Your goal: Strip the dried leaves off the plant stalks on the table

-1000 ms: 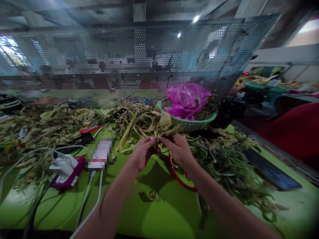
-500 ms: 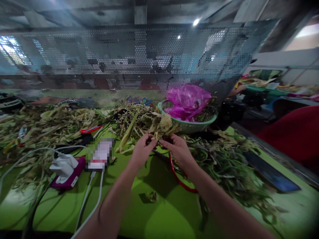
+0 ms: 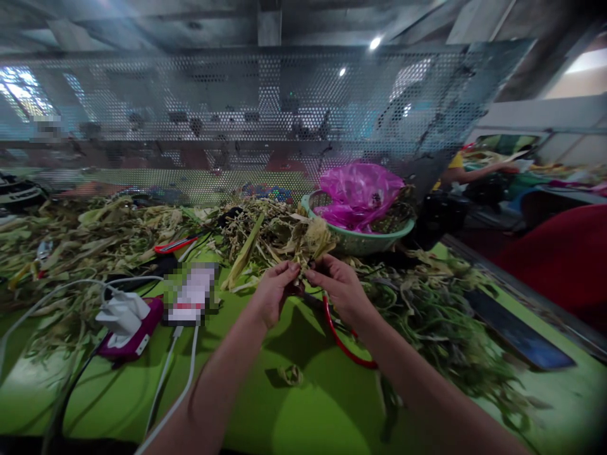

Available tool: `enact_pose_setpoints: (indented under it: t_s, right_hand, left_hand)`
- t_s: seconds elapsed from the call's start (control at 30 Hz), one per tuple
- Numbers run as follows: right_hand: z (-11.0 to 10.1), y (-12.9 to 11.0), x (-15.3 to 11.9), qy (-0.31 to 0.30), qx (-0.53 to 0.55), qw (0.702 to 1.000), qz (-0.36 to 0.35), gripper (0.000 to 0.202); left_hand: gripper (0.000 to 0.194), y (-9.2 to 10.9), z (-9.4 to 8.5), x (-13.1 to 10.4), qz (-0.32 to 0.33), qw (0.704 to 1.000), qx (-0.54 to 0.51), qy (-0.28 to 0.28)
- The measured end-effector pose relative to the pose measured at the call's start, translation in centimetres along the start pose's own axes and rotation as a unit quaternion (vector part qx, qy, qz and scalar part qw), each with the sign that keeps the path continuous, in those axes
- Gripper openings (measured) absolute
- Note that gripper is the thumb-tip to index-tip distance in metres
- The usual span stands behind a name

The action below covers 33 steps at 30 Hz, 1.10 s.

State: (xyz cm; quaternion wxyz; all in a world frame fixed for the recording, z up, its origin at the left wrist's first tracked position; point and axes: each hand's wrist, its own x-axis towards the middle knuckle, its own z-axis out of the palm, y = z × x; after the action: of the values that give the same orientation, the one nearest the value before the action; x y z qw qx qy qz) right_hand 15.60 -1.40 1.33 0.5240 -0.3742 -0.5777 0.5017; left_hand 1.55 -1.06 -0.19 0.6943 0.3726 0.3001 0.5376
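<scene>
At the frame's centre, the left hand (image 3: 276, 289) and right hand (image 3: 340, 285) pinch a dried husk piece (image 3: 302, 272) between thumbs and fingers, apparently mid-handling, while dried leaves (image 3: 95, 235) at left and greenish stalks (image 3: 427, 303) at right lie loose, seemingly unsorted.

dim room, small bright lights, wide-lens stretch
daylight glares through the window (image 3: 23, 91) at left and a ceiling lamp (image 3: 375, 43) burns white; soft shadows and a pale sheen lie on the green tabletop (image 3: 303, 420); the background is blurred, the upper right corner dark, and blocky pixels mask the phone (image 3: 192, 294).
</scene>
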Motion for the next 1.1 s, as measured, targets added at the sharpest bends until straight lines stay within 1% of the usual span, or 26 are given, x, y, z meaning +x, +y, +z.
enact_pose_setpoints:
  t_s: [0.07, 0.1, 0.2, 0.3, 0.4, 0.47, 0.57, 0.7, 0.83, 0.9, 0.97, 1.03, 1.1]
  right_hand:
    - [0.1, 0.0, 0.0, 0.008, -0.002, 1.000, -0.006, 0.019]
    - [0.1, 0.0, 0.1, 0.013, -0.006, 1.000, -0.006, 0.020]
    - [-0.1, 0.1, 0.4, 0.021, -0.019, 1.000, 0.008, 0.024]
    - [-0.5, 0.2, 0.7, 0.049, -0.012, 0.999, 0.014, 0.028]
    - [-0.8, 0.2, 0.8, 0.083, 0.003, 0.997, 0.004, 0.028]
    - [-0.8, 0.2, 0.9, 0.086, 0.012, 0.996, 0.004, 0.026]
    - [-0.7, 0.3, 0.9, 0.079, 0.027, 0.996, 0.007, 0.021]
    - [-0.3, 0.2, 0.8, 0.080, 0.072, 0.994, 0.011, 0.018]
    - [0.0, -0.1, 0.5, 0.079, 0.126, 0.988, 0.038, 0.020]
    - [-0.1, 0.0, 0.5, 0.080, 0.126, 0.988, 0.042, 0.021]
    - [-0.3, 0.1, 0.5, 0.089, 0.102, 0.990, 0.031, 0.021]
    - [-0.7, 0.3, 0.7, 0.099, 0.070, 0.993, 0.015, 0.022]
    - [-1.2, 0.2, 1.0, 0.117, 0.041, 0.992, -0.013, 0.028]
  left_hand:
    - [0.029, 0.0, 0.0, 0.0, -0.010, 1.000, -0.026, -0.001]
    - [0.028, 0.0, 0.0, 0.0, -0.007, 1.000, -0.014, 0.002]
    - [0.026, 0.4, -0.1, 0.1, 0.037, 0.995, 0.093, 0.023]
    - [0.026, 0.7, -0.3, 0.3, 0.082, 0.975, 0.205, 0.029]
    - [0.024, 0.6, -0.5, 0.4, 0.108, 0.958, 0.264, 0.012]
    - [0.024, 0.5, -0.6, 0.5, 0.113, 0.953, 0.282, 0.011]
    - [0.024, 0.4, -0.6, 0.4, 0.093, 0.961, 0.259, 0.019]
    - [0.025, 0.3, 0.0, 0.1, 0.057, 0.987, 0.144, 0.036]
    - [0.028, 0.4, 0.5, -0.4, 0.038, 0.997, 0.054, 0.044]
    - [0.028, 0.6, 0.6, -0.5, 0.026, 0.998, 0.044, 0.035]
    - [0.028, 0.8, 0.4, -0.5, 0.027, 0.998, 0.047, 0.027]
    - [0.027, 1.1, 0.2, -0.3, 0.038, 0.997, 0.059, 0.030]
    - [0.025, 1.3, -0.2, -0.1, 0.057, 0.993, 0.093, 0.044]
